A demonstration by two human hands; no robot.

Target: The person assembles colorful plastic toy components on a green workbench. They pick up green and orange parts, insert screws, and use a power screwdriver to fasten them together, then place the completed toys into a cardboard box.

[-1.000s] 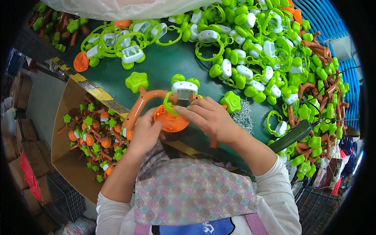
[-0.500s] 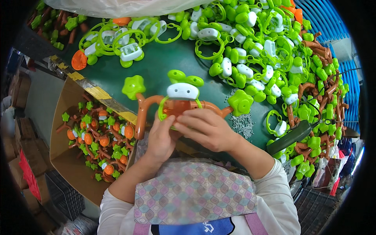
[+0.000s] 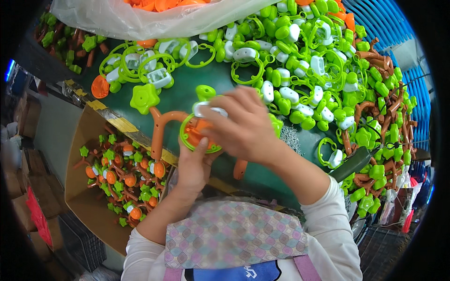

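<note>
One orange cup [image 3: 197,127]: inside the green ring [image 3: 183,136], hollow side toward the camera, held up over the near part of the table [image 3: 183,83], partly hidden by fingers
Left hand [image 3: 193,164]: partly closed around the orange cup and green ring from below, thumb laid near the rim
Right hand [image 3: 243,124]: over the top, fingers bent across the white piece, blurred; cannot tell how far closed, or whether gripping or only pressing
White piece [image 3: 198,110]: at the far edge of the green ring, mostly covered by the right hand
Green oval knob [image 3: 205,92]: just beyond the white piece
Brown branch [image 3: 164,120]: left of the orange cup, forked, tipped with a green star [image 3: 144,97]
Brown stub [image 3: 240,169]: below the right hand, pointing toward the near edge
Second green star [image 3: 276,125]: just past the right hand, partly hidden
Ring parts [image 3: 150,64]: loosely overlapping on the far left of the table, near a loose orange cap [image 3: 100,87]
Green-and-white heap [image 3: 290,70]: across the far right, brown branches [image 3: 393,117] along its outer side
Small metal bits [image 3: 291,139]: scattered beside the right forearm
Dark green object [image 3: 352,164]: long, slanting, right of the forearm
Cardboard box [image 3: 86,199]: to the left, filled with brown, green and orange pieces
Clear plastic bag [image 3: 140,23]: at the far edge, orange parts [image 3: 164,4] inside
</note>
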